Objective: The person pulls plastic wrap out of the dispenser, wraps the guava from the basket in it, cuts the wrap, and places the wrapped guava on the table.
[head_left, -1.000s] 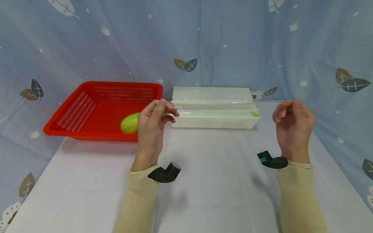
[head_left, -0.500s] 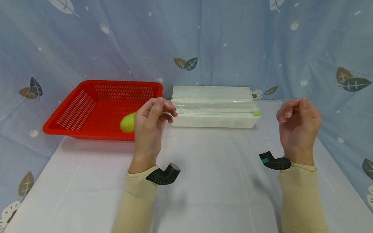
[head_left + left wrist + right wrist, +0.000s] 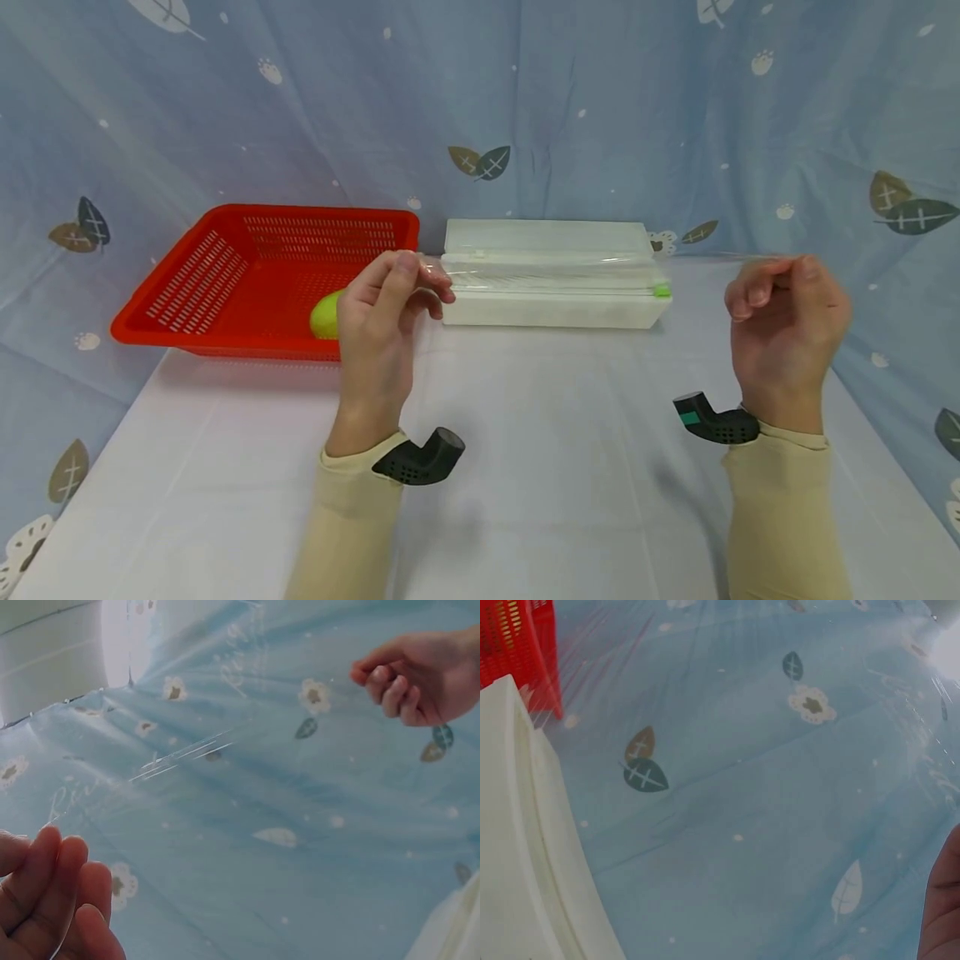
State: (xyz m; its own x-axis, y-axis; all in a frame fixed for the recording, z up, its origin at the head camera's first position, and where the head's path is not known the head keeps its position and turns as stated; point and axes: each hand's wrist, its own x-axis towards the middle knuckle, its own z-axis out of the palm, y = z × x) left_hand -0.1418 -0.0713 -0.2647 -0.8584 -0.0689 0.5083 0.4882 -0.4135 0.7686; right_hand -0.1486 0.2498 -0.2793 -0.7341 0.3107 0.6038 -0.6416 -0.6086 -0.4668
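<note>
My left hand (image 3: 375, 342) pinches one end of a clear sheet of plastic wrap (image 3: 540, 272) between thumb and fingers. At the other end, my right hand (image 3: 787, 346) pinches the wrap as well, its fingers curled. The sheet stretches between both hands, in front of an open white wrap dispenser box (image 3: 555, 312) with a green slider (image 3: 662, 291) at its right end. Faint shiny streaks mark the film in the left wrist view, where the right hand (image 3: 431, 681) is also seen. The dispenser's side (image 3: 525, 847) fills the left of the right wrist view.
A red plastic basket (image 3: 217, 340) stands at the back left, with a yellow-green fruit (image 3: 324, 317) inside, partly hidden by the left hand. A white cloth (image 3: 555, 467) covers the table. Behind hangs a blue curtain (image 3: 585, 117) printed with leaves.
My right hand has moved to the right and my left hand slightly to the left, so the hands stand farther apart. The box and basket stay put.
</note>
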